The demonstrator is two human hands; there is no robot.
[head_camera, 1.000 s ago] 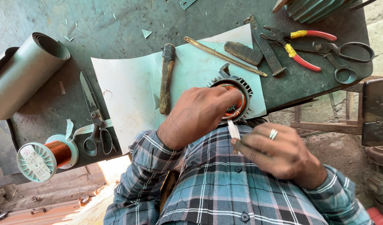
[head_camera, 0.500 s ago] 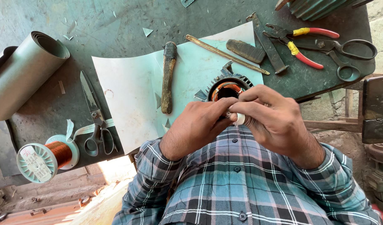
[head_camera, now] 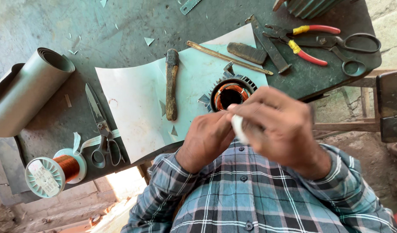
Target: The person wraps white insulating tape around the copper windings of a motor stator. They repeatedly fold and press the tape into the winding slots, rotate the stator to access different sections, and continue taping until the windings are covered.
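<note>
1. Dark green and scuffed, the workbench (head_camera: pixel 133 26) fills the top of my view, with a pale sheet of paper (head_camera: pixel 138 112) spread across its middle and a bare concrete floor beyond the edge.
2. Both my hands are raised in front of my plaid shirt (head_camera: pixel 259 203), meeting over a small white strip (head_camera: pixel 238 127).
3. My right hand (head_camera: pixel 280 125) has its fingers pinched shut on the strip; this hand is blurred, so I cannot make out finer detail.
4. My left hand (head_camera: pixel 209 138) closes on the same strip from the other side, fingertips touching it.
5. Just behind the hands, at the near edge of the paper, sits a round motor stator (head_camera: pixel 228 92) with copper winding inside its dark ribbed ring.
6. Beside the stator lies a dark wooden-handled tool (head_camera: pixel 171 84), lengthwise on the paper.
7. Further right I see red-and-yellow pliers (head_camera: pixel 306 41) and black scissors (head_camera: pixel 349 47), near each other.
8. Far left: a second pair of scissors (head_camera: pixel 102 129), a spool of copper wire (head_camera: pixel 56 170) and a grey roll of sheet (head_camera: pixel 30 92).
</note>
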